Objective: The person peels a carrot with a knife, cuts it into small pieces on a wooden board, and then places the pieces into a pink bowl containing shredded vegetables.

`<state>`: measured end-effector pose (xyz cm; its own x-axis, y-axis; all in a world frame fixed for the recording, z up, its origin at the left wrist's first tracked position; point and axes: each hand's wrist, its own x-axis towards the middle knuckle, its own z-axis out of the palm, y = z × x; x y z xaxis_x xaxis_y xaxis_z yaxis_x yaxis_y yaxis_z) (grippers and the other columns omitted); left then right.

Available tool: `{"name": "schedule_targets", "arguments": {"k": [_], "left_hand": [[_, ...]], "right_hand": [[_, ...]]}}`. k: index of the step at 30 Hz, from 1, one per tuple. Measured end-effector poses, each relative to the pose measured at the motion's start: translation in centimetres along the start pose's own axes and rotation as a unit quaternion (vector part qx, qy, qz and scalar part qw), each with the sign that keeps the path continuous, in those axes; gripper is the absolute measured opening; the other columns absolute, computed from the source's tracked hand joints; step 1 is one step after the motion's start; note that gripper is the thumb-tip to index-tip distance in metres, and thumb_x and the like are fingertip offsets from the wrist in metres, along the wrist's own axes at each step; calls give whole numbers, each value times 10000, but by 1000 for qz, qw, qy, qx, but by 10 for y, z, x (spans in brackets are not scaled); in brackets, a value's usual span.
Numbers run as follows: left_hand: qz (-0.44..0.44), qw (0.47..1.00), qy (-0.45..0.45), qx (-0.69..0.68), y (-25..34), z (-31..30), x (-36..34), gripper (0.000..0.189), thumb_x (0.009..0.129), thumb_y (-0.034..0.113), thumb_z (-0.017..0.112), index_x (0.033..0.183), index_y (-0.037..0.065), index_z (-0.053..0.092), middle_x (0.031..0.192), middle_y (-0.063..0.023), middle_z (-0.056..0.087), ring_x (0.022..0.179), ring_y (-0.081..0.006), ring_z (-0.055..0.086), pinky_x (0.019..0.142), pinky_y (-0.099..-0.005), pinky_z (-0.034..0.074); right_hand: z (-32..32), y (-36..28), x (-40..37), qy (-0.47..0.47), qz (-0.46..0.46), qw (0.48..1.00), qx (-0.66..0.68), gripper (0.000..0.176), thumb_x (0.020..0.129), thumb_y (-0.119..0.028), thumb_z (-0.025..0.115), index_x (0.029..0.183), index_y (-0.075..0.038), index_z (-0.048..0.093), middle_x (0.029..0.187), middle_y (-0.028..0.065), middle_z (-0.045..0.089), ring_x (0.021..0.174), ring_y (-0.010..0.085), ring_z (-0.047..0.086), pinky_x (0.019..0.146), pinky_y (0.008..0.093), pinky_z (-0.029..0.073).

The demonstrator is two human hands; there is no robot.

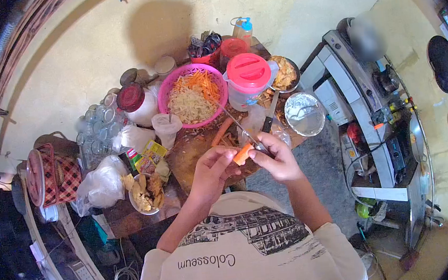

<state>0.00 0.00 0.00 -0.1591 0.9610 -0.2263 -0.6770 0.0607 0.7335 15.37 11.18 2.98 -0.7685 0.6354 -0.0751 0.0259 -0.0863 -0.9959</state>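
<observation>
Just in front of my chest, my left hand (214, 168) pinches one end of a short piece of carrot (243, 154). My right hand (275, 158) grips a knife (243, 130), its thin blade pointing up and to the left, and its thumb is at the carrot's other end. Beyond them a longer carrot (222, 131) lies on the wooden table (187, 153) among peelings. A pink basket (162, 98) holds orange strips and pale shreds.
Right of the basket stands a pitcher with a red lid (249, 72), near a foil-lined bowl (304, 114). At left are glass jars (95, 127), a plastic bag (101, 184) and a bowl of fried food (144, 194). A stove (347, 57) is at right.
</observation>
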Motion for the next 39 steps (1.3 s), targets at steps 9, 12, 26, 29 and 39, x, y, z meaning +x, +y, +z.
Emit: {"name": "schedule_targets", "arguments": {"k": [9,12,26,29,39], "left_hand": [[-60,991,-73,-94,10,0,5,496,870,94,572,1326,57,381,1159,-61,546,1002,-142,570,781,-258,525],[-27,988,-87,-121,14,6,5,536,882,123,559,1362,64,329,1213,-64,512,1063,-146,546,833,-272,502],[20,995,-10,-100,5,4,7,358,869,165,574,1200,75,471,1138,-81,559,1025,-194,563,850,-349,477],[31,995,-12,-94,6,6,8,348,867,170,579,1184,71,477,1137,-83,561,1017,-195,565,842,-344,481],[28,995,-4,-97,11,9,7,316,869,170,581,1158,68,508,1166,-114,560,997,-198,584,841,-336,493]], "right_hand": [[5,-18,-1,1,-86,995,-48,296,852,-120,594,1136,-49,548,753,4,552,675,77,522,622,237,413],[3,-17,-2,-2,-152,977,-148,374,831,-154,617,1189,-83,536,689,35,577,588,128,565,568,278,438],[2,-41,-14,-48,-166,897,-406,503,740,-248,689,1201,-95,561,739,127,628,596,268,605,536,338,452],[1,-39,-14,-43,-194,896,-398,483,738,-244,691,1185,-100,577,709,116,618,555,257,578,511,335,436],[5,-33,-13,-6,-258,887,-384,439,775,-289,667,1188,-179,569,685,78,605,581,248,598,516,366,457]]}}
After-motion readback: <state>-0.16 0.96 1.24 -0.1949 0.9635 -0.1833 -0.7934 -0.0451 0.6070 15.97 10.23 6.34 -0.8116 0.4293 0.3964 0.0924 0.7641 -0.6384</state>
